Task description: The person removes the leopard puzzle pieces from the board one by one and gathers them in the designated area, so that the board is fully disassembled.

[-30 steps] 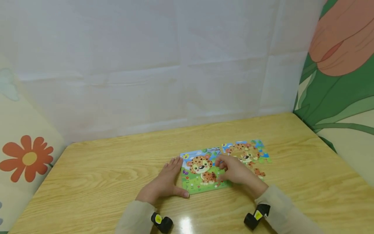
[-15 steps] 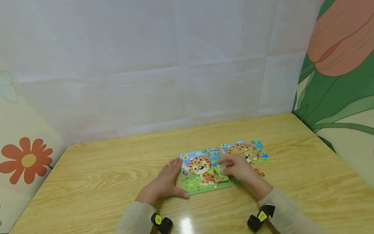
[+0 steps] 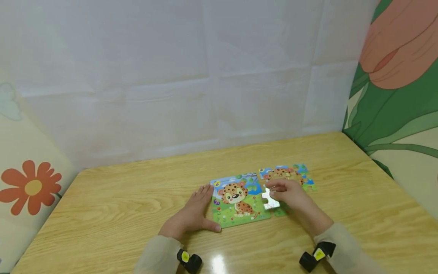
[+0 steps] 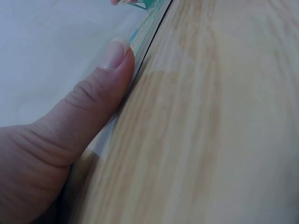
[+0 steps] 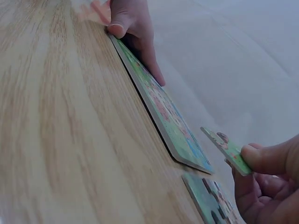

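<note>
The leopard picture board lies flat on the table, green and blue with a spotted cub. My left hand rests at its left side, fingers straight along the edge and the thumb near the bottom corner; in the left wrist view the thumb lies against the board's edge. Between thumb and fingers, my right hand pinches a jigsaw piece, green with a bit of pattern. It is raised and tilted, shining white in the head view. Joined jigsaw pieces lie just right of the board, partly hidden by the right hand.
The wooden table extends to the left and in front of the board. A white cloth hangs behind it. Painted panels with a red flower and a large tulip stand at either side.
My right hand has moved right with the jigsaw piece, from over the board's right part to beside it, over the joined pieces' near side. The left hand stays put.
</note>
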A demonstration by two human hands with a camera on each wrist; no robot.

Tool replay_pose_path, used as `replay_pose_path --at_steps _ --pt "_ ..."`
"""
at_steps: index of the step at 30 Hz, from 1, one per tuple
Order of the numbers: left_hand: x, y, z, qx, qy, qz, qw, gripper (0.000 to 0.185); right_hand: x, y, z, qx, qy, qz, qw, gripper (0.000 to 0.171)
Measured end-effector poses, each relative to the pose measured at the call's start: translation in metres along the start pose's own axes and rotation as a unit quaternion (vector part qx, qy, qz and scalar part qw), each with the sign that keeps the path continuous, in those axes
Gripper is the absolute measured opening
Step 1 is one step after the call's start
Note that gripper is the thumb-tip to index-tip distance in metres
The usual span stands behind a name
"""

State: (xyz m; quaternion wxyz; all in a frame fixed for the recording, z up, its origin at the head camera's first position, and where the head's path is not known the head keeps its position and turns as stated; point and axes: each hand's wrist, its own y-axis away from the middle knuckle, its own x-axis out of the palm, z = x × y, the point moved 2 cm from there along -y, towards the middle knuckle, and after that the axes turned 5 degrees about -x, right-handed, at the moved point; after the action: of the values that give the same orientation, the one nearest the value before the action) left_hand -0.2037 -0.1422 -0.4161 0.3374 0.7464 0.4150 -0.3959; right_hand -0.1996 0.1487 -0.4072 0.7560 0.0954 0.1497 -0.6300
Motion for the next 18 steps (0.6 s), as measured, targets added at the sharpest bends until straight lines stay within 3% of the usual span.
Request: replay_pose_path --at_steps 9,18 --pt "0.000 -0.001 -0.001 0.004 0.002 0.000 1.0000 0.127 -0.022 0.009 -0.006 0.027 -0.035 -0.003 0.999 0.034" --pt "-0.001 0.001 -0.001 -0.002 0.005 0.003 1.0000 0.127 -0.051 0.021 -0.018 0.063 -0.074 -0.058 0.994 0.034"
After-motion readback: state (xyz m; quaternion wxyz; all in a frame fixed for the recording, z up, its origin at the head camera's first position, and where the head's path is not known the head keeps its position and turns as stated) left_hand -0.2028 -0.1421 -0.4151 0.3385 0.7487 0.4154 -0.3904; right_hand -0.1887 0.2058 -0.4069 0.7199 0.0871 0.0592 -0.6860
